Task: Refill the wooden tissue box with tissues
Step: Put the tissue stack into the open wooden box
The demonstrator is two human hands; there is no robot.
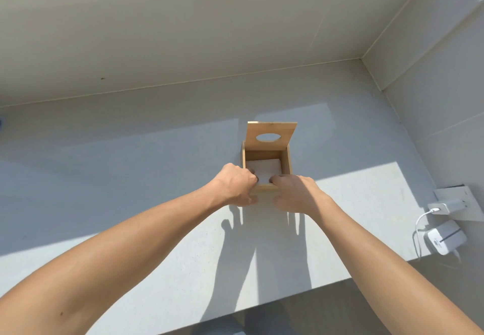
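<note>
A square wooden tissue box (286, 162) stands on the pale countertop (131, 190). Its hinged lid (272, 135), with an oval hole, is flipped up at the back. White tissues (263, 171) lie inside the box. My left hand (237, 185) grips the box's near left corner, fingers curled over the rim and touching the tissues. My right hand (292, 193) holds the near right part of the front wall, fingers hooked over the rim and thumb outside. The box's front wall is mostly hidden behind both hands.
A tiled wall rises behind the counter and along the right. On the right wall a socket plate (457, 203) carries a white charger (446, 207) with a cable, and a second white adapter (445, 238) hangs below. The counter's front edge runs across the lower frame.
</note>
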